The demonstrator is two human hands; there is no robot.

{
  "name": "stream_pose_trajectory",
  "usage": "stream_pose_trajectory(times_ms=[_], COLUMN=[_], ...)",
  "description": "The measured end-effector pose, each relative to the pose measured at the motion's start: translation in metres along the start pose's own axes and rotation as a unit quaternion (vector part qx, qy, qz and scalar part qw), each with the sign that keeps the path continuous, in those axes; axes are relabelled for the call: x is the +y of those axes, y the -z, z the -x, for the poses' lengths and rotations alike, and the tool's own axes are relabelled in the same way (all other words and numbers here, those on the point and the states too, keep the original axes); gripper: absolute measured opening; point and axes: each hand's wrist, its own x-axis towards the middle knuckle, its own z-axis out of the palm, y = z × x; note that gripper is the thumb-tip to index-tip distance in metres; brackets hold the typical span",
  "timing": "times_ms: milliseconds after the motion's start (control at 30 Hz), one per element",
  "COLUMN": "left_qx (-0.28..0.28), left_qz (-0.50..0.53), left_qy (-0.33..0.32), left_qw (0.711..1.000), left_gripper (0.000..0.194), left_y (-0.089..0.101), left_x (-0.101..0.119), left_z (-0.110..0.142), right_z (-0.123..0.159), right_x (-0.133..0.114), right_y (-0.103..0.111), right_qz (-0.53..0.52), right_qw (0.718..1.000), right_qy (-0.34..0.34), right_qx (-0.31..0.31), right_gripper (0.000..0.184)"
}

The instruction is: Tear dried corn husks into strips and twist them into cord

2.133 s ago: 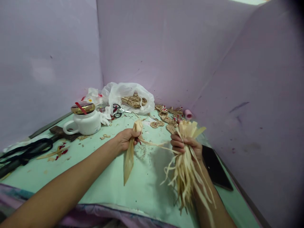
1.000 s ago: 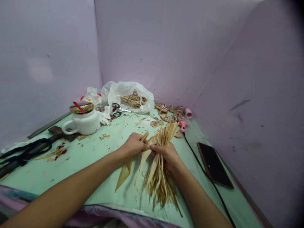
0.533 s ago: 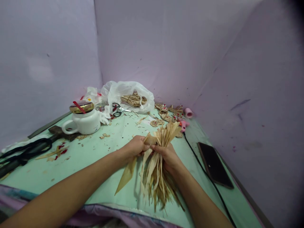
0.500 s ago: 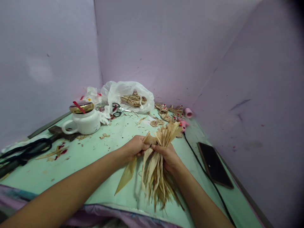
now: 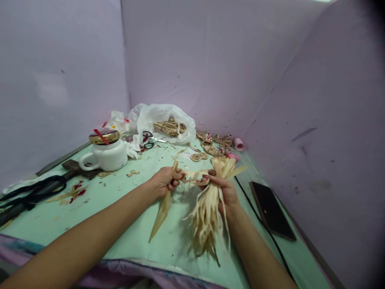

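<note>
My right hand is closed around a bundle of dry straw-coloured leaf strips, whose long ends hang down over the table while a short tuft stands above the fingers. My left hand pinches a single flat leaf strip with a pointed lower end. Between the hands, thin pale strands stretch from the left fingertips to the bundle. Both hands are held a little above the green tabletop. The exact grip of the right fingertips is partly hidden by the strips.
A white mug with a gold lid stands left, near a hammer. Black-handled scissors lie before a plastic bag of dry strips. Braided pieces lie behind the hands. A phone and black cord are right.
My hands have moved apart, with the bundle shifting right in my right hand. Thin strands now span the gap between them. The pointed strip stays in my left hand.
</note>
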Motion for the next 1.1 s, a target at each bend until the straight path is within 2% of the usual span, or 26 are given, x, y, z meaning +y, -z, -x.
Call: stream_pose_trajectory(times_ms=[100, 167, 333, 433, 500, 633, 733, 800, 867, 967, 1100], left_qx=[0.027, 0.044, 0.070, 0.100, 0.099, 0.036, -0.011, -0.011, 0.007, 0.012, -0.011], left_qz=[0.013, 0.030, 0.090, 0.096, 0.078, 0.001, -0.080, -0.124, -0.150, -0.169, -0.198], left_qy=[-0.030, -0.049, -0.074, -0.070, -0.077, -0.078, -0.070, -0.082, -0.100, -0.116, -0.139], left_qw=[0.999, 0.997, 0.991, 0.988, 0.989, 0.996, 0.994, 0.989, 0.984, 0.979, 0.970], left_gripper=[0.010, 0.008, 0.011, 0.008, 0.007, 0.008, 0.007, 0.008, 0.014, 0.023, 0.013], left_y=[0.009, 0.016, 0.029, 0.030, 0.028, 0.014, -0.001, -0.011, -0.019, -0.026, -0.024], left_x=[0.004, 0.007, 0.016, 0.021, 0.022, 0.015, 0.002, -0.006, -0.012, -0.017, -0.020], left_z=[-0.008, -0.013, -0.021, -0.018, -0.014, -0.004, 0.006, 0.013, 0.018, 0.023, 0.021], right_z=[0.013, 0.023, 0.030, 0.028, 0.027, 0.019, 0.007, 0.001, -0.002, -0.002, 0.000], right_x=[-0.020, -0.031, -0.046, -0.048, -0.047, -0.035, -0.017, -0.003, 0.009, 0.021, 0.027], right_y=[-0.002, -0.001, 0.010, 0.012, 0.009, 0.001, 0.000, 0.000, 0.000, -0.003, -0.004], right_qz=[-0.014, -0.035, -0.065, -0.064, -0.065, -0.053, -0.003, 0.056, 0.108, 0.149, 0.194], right_qw=[0.998, 0.992, 0.955, 0.939, 0.955, 0.996, 0.999, 0.992, 0.985, 0.983, 0.977], right_qy=[0.005, 0.034, 0.088, 0.107, 0.097, 0.030, -0.023, -0.058, -0.063, -0.016, -0.001], right_qx=[-0.057, -0.115, -0.275, -0.321, -0.272, -0.070, 0.043, 0.092, 0.117, 0.103, 0.090], right_gripper=[0.026, 0.029, 0.026, 0.025, 0.025, 0.032, 0.032, 0.024, 0.022, 0.025, 0.025])
